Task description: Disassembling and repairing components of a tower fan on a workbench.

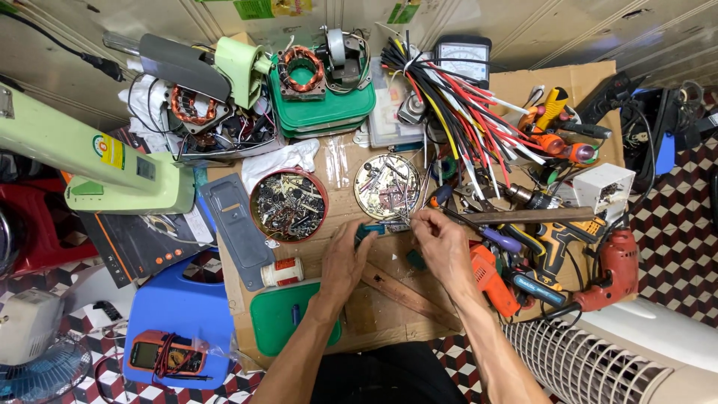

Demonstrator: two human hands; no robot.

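Head view. Left hand (pixel 345 258): fingers curled about a small teal part (pixel 368 230) on the cardboard (pixel 389 318), just below the silver tin (pixel 387 187) of hardware. Right hand (pixel 443 245): fingertips pinched near the part; what they grip, too small to tell. Part likely light, rigid, easily dropped; best pinched by its sides. Red tin (pixel 289 205) of screws to the left.
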